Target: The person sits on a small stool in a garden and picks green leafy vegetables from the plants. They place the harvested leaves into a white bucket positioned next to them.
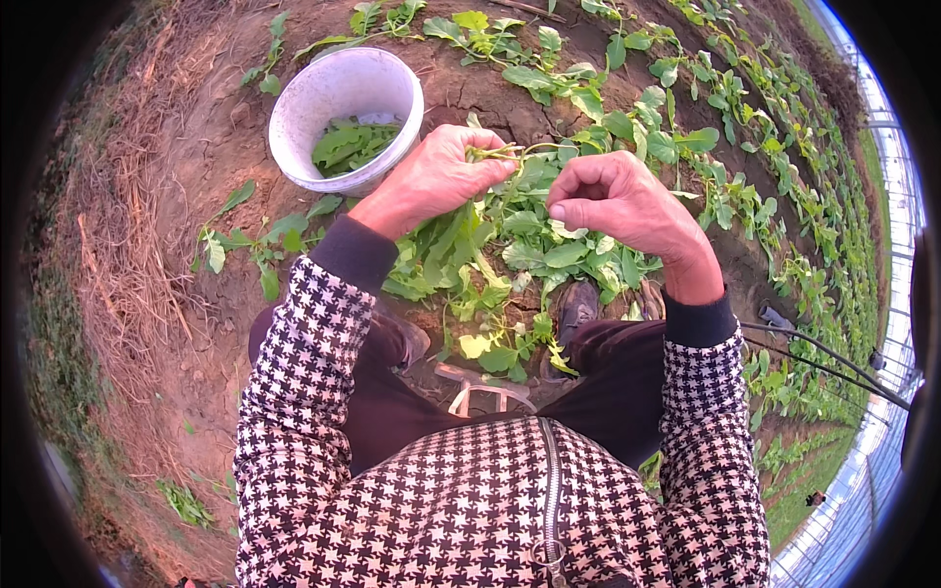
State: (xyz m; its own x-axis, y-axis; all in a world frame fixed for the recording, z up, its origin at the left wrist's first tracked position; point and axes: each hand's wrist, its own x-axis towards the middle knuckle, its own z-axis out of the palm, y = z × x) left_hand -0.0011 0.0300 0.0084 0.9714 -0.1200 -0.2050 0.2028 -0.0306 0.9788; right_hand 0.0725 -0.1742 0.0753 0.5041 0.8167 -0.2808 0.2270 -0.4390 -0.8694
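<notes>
My left hand (448, 170) is closed around the thin stems of a bunch of leafy greens (445, 246), whose leaves hang below it between my knees. The stem ends (496, 153) stick out past my thumb and forefinger. My right hand (614, 198) is just right of them, fingers curled with thumb near forefinger; whether anything fine is pinched there I cannot tell. Under it lies a heap of cut or growing greens (562, 253). A white plastic bucket (401, 154), tilted in view, stands beyond my left wrist with loose green leaves (355, 145) inside.
Rows of leafy plants (772, 162) run along the soil at the right. My shoes (578, 309) flank the greens, and a small wooden stool (489, 389) shows between my legs. Dry straw (140, 198) lies at the left. A dark cable or hose (823, 349) crosses at the right.
</notes>
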